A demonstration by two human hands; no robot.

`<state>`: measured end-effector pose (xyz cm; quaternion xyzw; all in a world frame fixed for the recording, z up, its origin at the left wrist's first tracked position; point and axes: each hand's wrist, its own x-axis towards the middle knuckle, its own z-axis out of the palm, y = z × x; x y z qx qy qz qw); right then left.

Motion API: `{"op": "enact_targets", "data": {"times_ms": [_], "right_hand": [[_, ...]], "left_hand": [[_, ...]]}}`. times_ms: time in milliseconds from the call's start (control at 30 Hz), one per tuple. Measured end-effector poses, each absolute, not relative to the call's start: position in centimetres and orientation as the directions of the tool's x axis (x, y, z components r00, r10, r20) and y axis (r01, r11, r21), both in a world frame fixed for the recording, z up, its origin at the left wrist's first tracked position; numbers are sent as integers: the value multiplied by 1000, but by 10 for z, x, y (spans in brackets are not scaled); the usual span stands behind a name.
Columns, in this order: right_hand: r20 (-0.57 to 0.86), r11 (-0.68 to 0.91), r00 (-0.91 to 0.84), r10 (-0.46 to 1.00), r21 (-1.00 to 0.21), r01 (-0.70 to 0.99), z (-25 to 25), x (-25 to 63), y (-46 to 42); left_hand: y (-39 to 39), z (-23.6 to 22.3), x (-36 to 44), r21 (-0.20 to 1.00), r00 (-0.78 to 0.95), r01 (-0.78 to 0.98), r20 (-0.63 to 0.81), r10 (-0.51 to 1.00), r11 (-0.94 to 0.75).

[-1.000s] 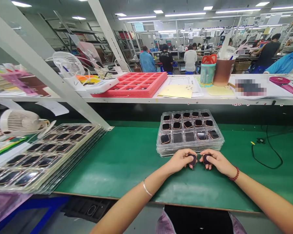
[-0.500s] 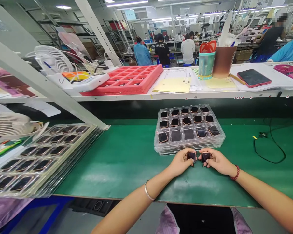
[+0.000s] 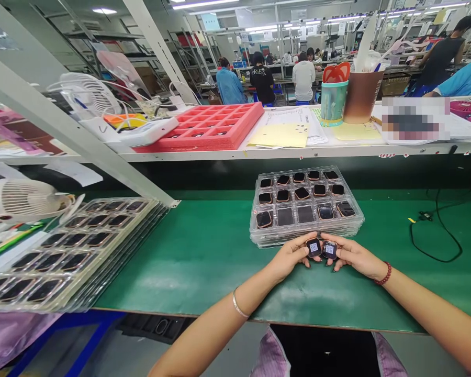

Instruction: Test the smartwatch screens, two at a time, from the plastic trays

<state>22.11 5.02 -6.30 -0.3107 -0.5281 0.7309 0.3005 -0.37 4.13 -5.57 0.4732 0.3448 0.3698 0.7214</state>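
Between the thumb and fingers of my left hand (image 3: 292, 255) is a smartwatch (image 3: 313, 247) without a strap, its screen lit with a white QR code. A second strapless smartwatch (image 3: 329, 250), also showing a QR code, is gripped by my right hand (image 3: 351, 255). The two watches are side by side, almost touching, with their screens facing me. Just beyond them lies a stack of clear plastic trays (image 3: 306, 231). Its top tray carries several dark-screened watches in rows, and two pockets in the front row hold none.
To the left, another stack of clear trays (image 3: 113, 246) holds more watches, beside a white fan (image 3: 21, 200). A black cable (image 3: 435, 256) lies on the green mat at right. The shelf above bears a red foam tray (image 3: 235, 137), papers and two cups (image 3: 363, 99).
The dark watch screens have lit up with QR codes. Both hands have come slightly closer together, and the thumbs have moved off the screens to the watch edges.
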Motion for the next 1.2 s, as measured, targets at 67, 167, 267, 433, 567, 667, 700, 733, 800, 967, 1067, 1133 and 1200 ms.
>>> {"op": "enact_targets", "data": {"times_ms": [67, 167, 267, 433, 567, 667, 700, 733, 800, 967, 1067, 1133, 1200], "right_hand": [[-164, -331, -655, 737, -933, -139, -60, 223, 51], [-190, -387, -660, 727, -907, -165, -56, 224, 53], [-194, -404, -645, 739, -894, -194, -55, 224, 54], [-151, -346, -639, 755, -918, -191, -57, 223, 54], [-99, -278, -647, 756, -944, -180, -58, 221, 53], [-86, -258, -653, 753, -951, -172, -59, 221, 53], [-86, -255, -655, 751, -952, -167, -59, 221, 53], [-86, -252, -656, 750, -954, -162, -60, 221, 53], [-85, -247, -660, 746, -957, -156, -60, 221, 53], [-80, -235, -669, 739, -961, -144, -62, 222, 53], [-80, -218, -664, 743, -968, -127, -63, 222, 53], [-82, -214, -663, 744, -970, -120, -63, 221, 53], [-88, -220, -663, 743, -968, -117, -63, 221, 52]], "left_hand": [[42, -55, -5, 916, 515, -241, -159, 842, 320], [42, -55, -7, 893, 527, -276, -168, 833, 355], [42, -56, -7, 897, 528, -261, -176, 831, 356], [42, -60, -5, 921, 558, -215, -158, 815, 325], [43, -63, -5, 922, 579, -216, -144, 803, 320], [43, -65, -5, 925, 586, -214, -134, 799, 313], [43, -65, -5, 927, 586, -214, -132, 800, 309], [44, -65, -5, 928, 585, -213, -130, 800, 307], [44, -65, -5, 928, 584, -213, -129, 801, 305], [43, -66, -4, 930, 582, -209, -131, 803, 303], [43, -65, -4, 930, 580, -204, -138, 803, 307], [43, -65, -4, 930, 575, -201, -144, 806, 309], [43, -64, -3, 930, 572, -198, -148, 807, 311]]}}
